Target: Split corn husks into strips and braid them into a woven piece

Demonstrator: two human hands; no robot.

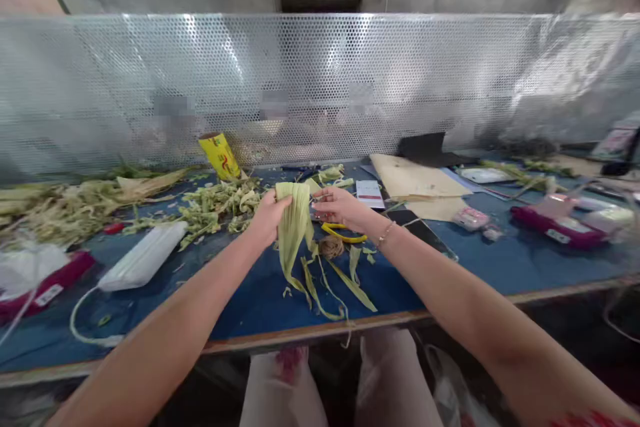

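Observation:
A pale green corn husk hangs down in a fold from my left hand, whose thumb and fingers are closed on it. My right hand is just to the right of the husk, its fingers curled near the husk's upper edge; whether they pinch anything is too small to tell. Below the hands, a ball of brown twine lies beside yellow-handled scissors. Loose husk strips and a thin string lie on the blue table in front of me.
Husk scraps pile at the left, near a yellow can and a white power strip. Right of my hands are a dark phone, brown paper and a magenta tray. A perforated metal screen stands behind.

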